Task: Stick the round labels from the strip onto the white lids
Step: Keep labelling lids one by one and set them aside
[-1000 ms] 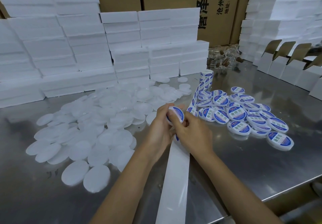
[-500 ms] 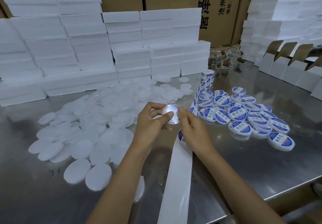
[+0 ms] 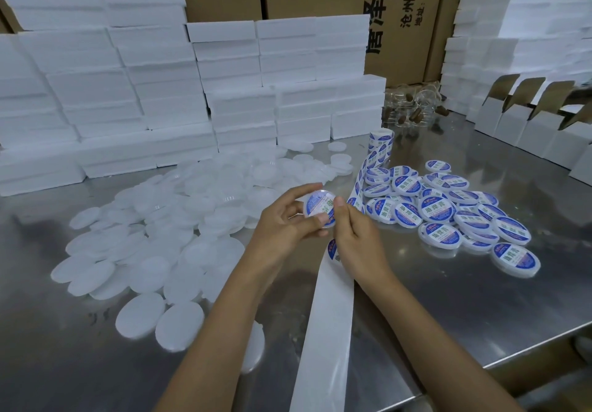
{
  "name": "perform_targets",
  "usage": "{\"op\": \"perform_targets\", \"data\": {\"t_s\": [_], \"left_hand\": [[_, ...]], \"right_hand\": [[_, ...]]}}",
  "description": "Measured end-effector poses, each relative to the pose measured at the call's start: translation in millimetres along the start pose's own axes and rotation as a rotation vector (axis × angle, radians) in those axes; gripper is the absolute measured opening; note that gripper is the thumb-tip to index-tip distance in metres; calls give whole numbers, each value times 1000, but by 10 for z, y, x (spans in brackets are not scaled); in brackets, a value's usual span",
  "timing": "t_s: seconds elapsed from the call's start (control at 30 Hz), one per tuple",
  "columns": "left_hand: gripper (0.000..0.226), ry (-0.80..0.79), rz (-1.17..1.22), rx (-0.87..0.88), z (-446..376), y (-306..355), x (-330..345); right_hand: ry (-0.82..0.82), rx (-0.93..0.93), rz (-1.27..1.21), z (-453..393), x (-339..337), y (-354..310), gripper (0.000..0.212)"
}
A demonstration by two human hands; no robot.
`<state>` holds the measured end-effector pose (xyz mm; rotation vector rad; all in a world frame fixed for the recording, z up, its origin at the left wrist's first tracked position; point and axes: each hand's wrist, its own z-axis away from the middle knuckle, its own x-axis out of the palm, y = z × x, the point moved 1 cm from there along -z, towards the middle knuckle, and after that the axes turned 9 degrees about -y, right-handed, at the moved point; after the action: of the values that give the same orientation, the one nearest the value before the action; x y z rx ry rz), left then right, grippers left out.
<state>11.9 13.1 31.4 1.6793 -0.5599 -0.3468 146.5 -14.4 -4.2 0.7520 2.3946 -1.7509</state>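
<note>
My left hand (image 3: 285, 224) grips a white lid (image 3: 317, 208) by its rim, with a blue and white round label on its face. My right hand (image 3: 355, 238) presses its thumb on that label from the right. The label strip (image 3: 368, 168) runs from a small roll (image 3: 380, 141) at the back down under my hands, and its bare white backing (image 3: 323, 331) trails toward the table's front edge. One label on the strip peeks out under my right hand. A heap of plain white lids (image 3: 179, 219) lies on the left. Labelled lids (image 3: 448, 213) are piled on the right.
The steel table (image 3: 464, 309) ends at the right front edge. Stacked white foam blocks (image 3: 166, 97) line the back, with brown cartons behind. Open white boxes (image 3: 528, 123) stand at the right. Glass jars with corks (image 3: 413, 107) lie at the back.
The lid in my left hand was bare half a second ago and now carries a label. My right thumb has moved onto it. A second ago both hands held a labelled lid lower.
</note>
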Motion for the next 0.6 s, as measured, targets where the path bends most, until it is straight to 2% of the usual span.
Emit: {"op": "perform_targets", "data": {"t_s": [0.2, 0.37, 0.47, 0.6], "left_hand": [[34, 206, -1, 2, -2, -8, 3], [24, 296, 17, 26, -14, -17, -29], [22, 288, 17, 25, -18, -23, -24], [14, 180, 20, 18, -27, -43, -2]], "right_hand": [[-81, -5, -26, 19, 17, -74, 50], [-95, -77, -31, 21, 18, -91, 47], [-75, -73, -43, 13, 4, -74, 44], [-13, -44, -112, 5, -18, -70, 38]]}}
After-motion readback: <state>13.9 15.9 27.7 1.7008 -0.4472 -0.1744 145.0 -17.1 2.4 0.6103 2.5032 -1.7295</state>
